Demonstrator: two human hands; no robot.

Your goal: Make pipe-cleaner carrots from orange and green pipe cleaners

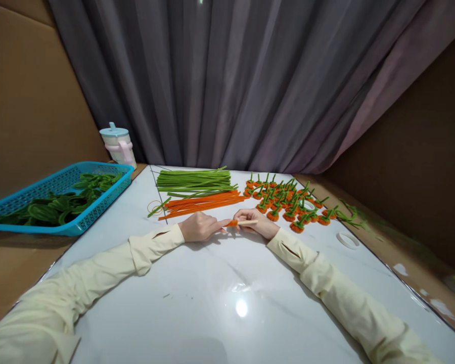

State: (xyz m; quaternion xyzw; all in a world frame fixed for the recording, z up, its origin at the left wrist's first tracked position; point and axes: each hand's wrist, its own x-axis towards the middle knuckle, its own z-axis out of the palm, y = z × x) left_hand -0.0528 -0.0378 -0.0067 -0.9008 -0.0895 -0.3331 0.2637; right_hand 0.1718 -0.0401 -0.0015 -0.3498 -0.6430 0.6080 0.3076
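Orange pipe cleaner [233, 223] seems partway coiled on a wooden stick [249, 222] gripped by the right hand [258, 225], while the left hand [199, 227] pinches the coil; tighter winding likely needs steady tension.

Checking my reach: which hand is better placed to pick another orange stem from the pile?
Left hand, probably: the orange stems lie just beyond it, while the right hand holds the stick.
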